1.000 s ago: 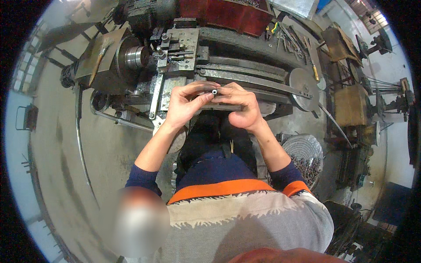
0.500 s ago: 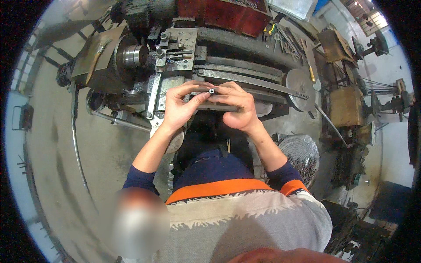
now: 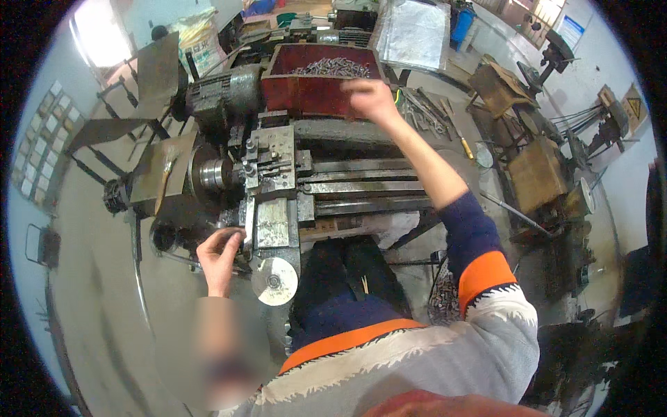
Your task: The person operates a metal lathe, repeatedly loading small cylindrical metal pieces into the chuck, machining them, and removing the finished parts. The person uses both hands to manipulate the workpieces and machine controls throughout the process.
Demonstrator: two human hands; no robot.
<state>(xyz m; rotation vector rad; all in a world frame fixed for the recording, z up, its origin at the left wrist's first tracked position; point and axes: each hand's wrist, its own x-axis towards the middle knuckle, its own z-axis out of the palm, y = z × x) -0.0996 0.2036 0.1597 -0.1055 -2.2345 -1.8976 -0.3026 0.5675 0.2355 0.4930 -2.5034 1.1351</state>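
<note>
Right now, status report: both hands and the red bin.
Left hand beside the lathe carriage, grip unclear. Right hand, grip unclear, hiding part of the red bin. Small metal pieces heaped inside.

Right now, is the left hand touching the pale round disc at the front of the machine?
Apart. The head view shows it: a visible gap separates the left hand from the left edge of the pale round disc.

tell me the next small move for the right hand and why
Probably ease the right hand toward the opening of the red bin: in this view its fingers overlap the bin's near side, and small metal pieces lie inside.
</note>
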